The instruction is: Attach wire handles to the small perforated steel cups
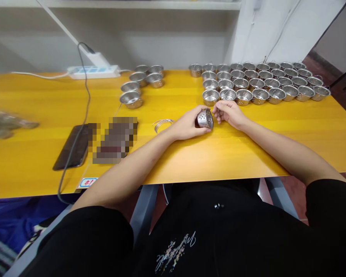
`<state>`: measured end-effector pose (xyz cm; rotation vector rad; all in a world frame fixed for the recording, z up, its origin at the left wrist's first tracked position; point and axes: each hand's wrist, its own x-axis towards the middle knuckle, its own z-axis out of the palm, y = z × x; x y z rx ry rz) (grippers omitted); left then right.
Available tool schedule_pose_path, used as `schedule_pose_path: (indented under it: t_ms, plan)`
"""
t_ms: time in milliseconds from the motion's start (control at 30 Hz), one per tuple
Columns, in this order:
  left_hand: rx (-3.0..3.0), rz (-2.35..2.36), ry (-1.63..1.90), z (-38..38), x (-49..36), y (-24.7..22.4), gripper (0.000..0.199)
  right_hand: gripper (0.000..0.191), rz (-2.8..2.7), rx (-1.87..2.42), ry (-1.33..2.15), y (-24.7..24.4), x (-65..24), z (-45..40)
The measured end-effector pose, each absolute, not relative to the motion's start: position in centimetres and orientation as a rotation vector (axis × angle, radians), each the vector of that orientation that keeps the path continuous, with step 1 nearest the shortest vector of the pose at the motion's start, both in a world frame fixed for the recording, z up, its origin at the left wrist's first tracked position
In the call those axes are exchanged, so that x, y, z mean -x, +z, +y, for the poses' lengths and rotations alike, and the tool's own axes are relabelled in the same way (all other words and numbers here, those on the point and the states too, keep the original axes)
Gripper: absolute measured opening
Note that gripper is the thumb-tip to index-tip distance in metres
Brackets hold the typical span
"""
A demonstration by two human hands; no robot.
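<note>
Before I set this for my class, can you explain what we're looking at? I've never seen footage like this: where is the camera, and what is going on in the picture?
This is one picture from a camera worn on a person's head, looking forward and down, so the arms come in from the bottom. The left hand holds a perforated steel cup on its side, and the right hand's fingers reach to its rim. On the yellow table stand rows of similar metal cups, with a smaller group to the left. There is also a small bundle of bent wires, a phone and a power strip.
</note>
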<state>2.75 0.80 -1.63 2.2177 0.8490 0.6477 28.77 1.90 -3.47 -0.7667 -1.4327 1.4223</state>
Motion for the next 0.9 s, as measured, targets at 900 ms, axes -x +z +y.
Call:
schedule_pose_path:
  t_ms: [900]
  plan:
    - [-2.246, 0.906, 0.638, 0.51, -3.01, -1.20, 0.086, 0.072, -1.672, 0.698, 1.342, -3.28, -28.75, 1.68]
